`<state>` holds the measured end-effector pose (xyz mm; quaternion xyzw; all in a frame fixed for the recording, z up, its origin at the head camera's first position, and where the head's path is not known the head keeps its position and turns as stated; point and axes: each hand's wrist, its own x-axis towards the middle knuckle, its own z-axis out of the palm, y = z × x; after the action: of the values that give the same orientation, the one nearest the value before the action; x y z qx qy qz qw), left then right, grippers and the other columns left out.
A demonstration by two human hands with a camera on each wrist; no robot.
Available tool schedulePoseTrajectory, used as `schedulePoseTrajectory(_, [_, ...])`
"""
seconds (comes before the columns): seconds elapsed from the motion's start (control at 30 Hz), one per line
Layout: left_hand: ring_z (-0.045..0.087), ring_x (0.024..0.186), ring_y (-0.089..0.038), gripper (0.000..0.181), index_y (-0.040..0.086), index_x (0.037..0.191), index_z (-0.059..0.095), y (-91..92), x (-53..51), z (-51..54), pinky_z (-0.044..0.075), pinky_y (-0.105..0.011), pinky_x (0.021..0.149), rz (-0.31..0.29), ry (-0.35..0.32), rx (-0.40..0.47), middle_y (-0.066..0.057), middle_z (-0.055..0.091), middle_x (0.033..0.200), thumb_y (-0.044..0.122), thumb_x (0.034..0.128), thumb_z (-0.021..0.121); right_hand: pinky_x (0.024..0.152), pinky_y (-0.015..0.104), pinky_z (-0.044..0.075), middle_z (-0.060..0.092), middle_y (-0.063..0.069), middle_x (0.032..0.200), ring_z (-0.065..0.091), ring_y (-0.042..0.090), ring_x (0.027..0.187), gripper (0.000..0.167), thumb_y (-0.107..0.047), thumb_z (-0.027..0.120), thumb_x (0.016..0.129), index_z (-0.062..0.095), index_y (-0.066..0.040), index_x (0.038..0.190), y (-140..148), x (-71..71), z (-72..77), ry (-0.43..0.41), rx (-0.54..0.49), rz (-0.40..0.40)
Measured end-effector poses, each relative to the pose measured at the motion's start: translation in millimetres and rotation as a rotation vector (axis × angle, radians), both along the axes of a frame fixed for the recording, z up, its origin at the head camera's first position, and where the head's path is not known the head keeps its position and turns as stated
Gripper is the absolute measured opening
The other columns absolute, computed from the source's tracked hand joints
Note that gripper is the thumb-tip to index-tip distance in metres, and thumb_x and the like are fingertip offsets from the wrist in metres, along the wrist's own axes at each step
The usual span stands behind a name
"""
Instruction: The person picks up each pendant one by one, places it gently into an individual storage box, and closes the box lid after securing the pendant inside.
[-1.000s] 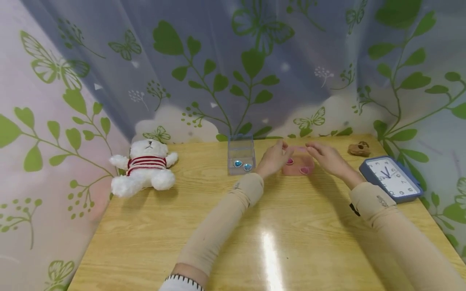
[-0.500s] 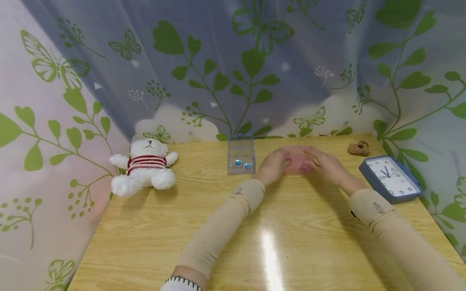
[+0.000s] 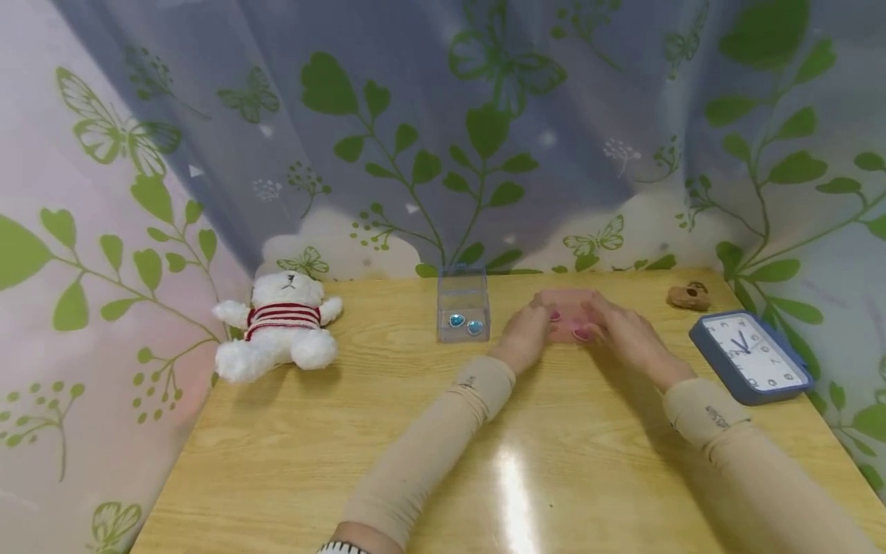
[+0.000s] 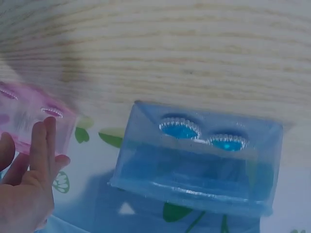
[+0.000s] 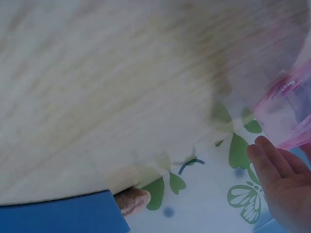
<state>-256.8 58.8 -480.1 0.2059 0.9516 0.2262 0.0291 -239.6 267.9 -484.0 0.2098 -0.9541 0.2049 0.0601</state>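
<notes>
A small clear pink box [image 3: 567, 298] stands on the table between my two hands, with pink gems [image 3: 581, 333] showing through it. My left hand [image 3: 522, 335] is at its left side; in the left wrist view the fingers [image 4: 39, 145] lie nearly straight against the box. At its right side is my right hand [image 3: 628, 332], whose straight fingers [image 5: 269, 162] reach to the box's edge in the right wrist view. The thumbs are partly hidden. To the left, a clear blue box [image 3: 462, 291] with its lid raised holds two blue gems [image 3: 457, 321].
A white plush bear [image 3: 284, 323] in a striped shirt sits at the left of the wooden table [image 3: 554, 477]. At the right are a blue-framed clock [image 3: 753, 355] and a small brown object [image 3: 688, 295]. A patterned curtain [image 3: 388, 154] hangs behind.
Both hands have come down and closer in around the pink box. Its upper edge, seen between the fingertips earlier, now lies lower as the lid comes down. The head view has shifted slightly.
</notes>
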Motion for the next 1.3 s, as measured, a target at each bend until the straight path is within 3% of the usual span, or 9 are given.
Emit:
schedulePoseTrajectory(0.17, [0.067,0.13,-0.02,0.032,0.013,0.137,0.066,-1.7,3.9,-2.8,0.056,-0.03,0.109,0.022,-0.013,0.059,-0.007,0.06,0.151,0.017,0.1049,0.066,0.091,0.071,0.056,0.061,0.028,0.146,0.066,0.058,0.114,0.039,-0.017,0.06,0.108,0.048,-0.007,0.143,0.5,1.8,-1.7,0.007,0.037,0.015])
schedulePoseTrajectory(0.3, [0.064,0.136,-0.028,0.042,0.019,0.147,0.059,-8.1,7.4,0.7,0.056,-0.036,0.111,0.039,0.01,0.049,-0.014,0.03,0.174,0.028,0.1065,0.063,0.104,0.078,0.045,0.031,0.039,0.163,0.048,0.066,0.135,0.062,-0.024,0.061,0.108,0.032,-0.008,0.16,1.5,3.4,1.7,-0.097,0.03,0.014])
schedulePoseTrajectory(0.4, [0.065,0.134,-0.03,0.051,0.023,0.157,0.048,-21.0,9.4,17.3,0.056,-0.042,0.112,0.035,-0.002,0.102,-0.012,0.023,0.177,0.035,0.1085,0.059,0.115,0.081,0.031,0.01,0.042,0.168,0.027,0.068,0.148,0.083,-0.027,0.065,0.106,0.015,-0.007,0.168,-0.5,5.4,8.7,-0.143,-0.008,-0.005])
schedulePoseTrajectory(0.57, [0.049,0.151,-0.03,0.053,0.015,0.158,0.046,-69.2,0.6,57.3,0.041,-0.048,0.126,0.049,0.014,0.321,-0.009,0.045,0.166,0.032,0.1094,0.057,0.122,0.077,0.026,0.015,0.031,0.173,0.023,0.058,0.156,0.085,-0.028,0.061,0.108,0.007,-0.009,0.17,-24.8,-0.3,36.5,-0.155,-0.171,-0.005])
schedulePoseTrajectory(0.7, [0.042,0.154,-0.035,0.058,0.011,0.16,0.042,-115.2,-13.9,70.8,0.037,-0.052,0.128,0.116,-0.025,0.45,-0.014,0.045,0.165,0.037,0.1099,0.055,0.126,0.072,0.025,0.014,0.026,0.175,0.023,0.053,0.158,0.083,-0.045,0.05,0.111,0.001,-0.014,0.171,-59.6,-12.5,58.4,-0.288,-0.331,-0.029])
schedulePoseTrajectory(0.83, [0.041,0.154,-0.04,0.066,0.008,0.163,0.033,-149.5,-32.5,63.2,0.038,-0.055,0.127,0.221,-0.139,0.527,-0.019,0.037,0.168,0.046,0.1111,0.049,0.13,0.066,0.023,0.011,0.027,0.175,0.02,0.05,0.161,0.084,-0.054,0.041,0.111,0.0,-0.008,0.17,-93.5,-29.6,67.2,-0.386,-0.44,-0.032])
schedulePoseTrajectory(0.97, [0.034,0.158,-0.04,0.072,0.007,0.166,0.027,-169.1,-45.1,48.5,0.033,-0.055,0.13,0.319,-0.264,0.575,-0.018,0.033,0.172,0.053,0.1117,0.04,0.13,0.063,0.025,0.012,0.029,0.174,0.022,0.048,0.161,0.086,-0.054,0.04,0.112,-0.001,-0.005,0.169,-118.1,-45.7,63.2,-0.438,-0.502,-0.03])
schedulePoseTrajectory(1.13, [0.042,0.151,-0.046,0.073,0.005,0.164,0.031,-178.4,-51.5,33.3,0.036,-0.058,0.127,0.374,-0.384,0.627,-0.022,0.038,0.167,0.056,0.1121,0.033,0.128,0.064,0.029,0.02,0.028,0.173,0.024,0.046,0.16,0.084,-0.055,0.037,0.112,-0.001,-0.007,0.17,-138.3,-58.5,47.5,-0.51,-0.539,-0.055])
schedulePoseTrajectory(1.3, [0.045,0.149,-0.046,0.077,0.002,0.163,0.031,-179.6,-52.4,24.8,0.036,-0.057,0.128,0.394,-0.461,0.637,-0.023,0.04,0.166,0.059,0.1115,0.032,0.131,0.064,0.023,0.013,0.026,0.175,0.017,0.046,0.163,0.085,-0.058,0.031,0.112,-0.003,-0.006,0.169,-155.3,-64.7,36.5,-0.602,-0.568,-0.069])
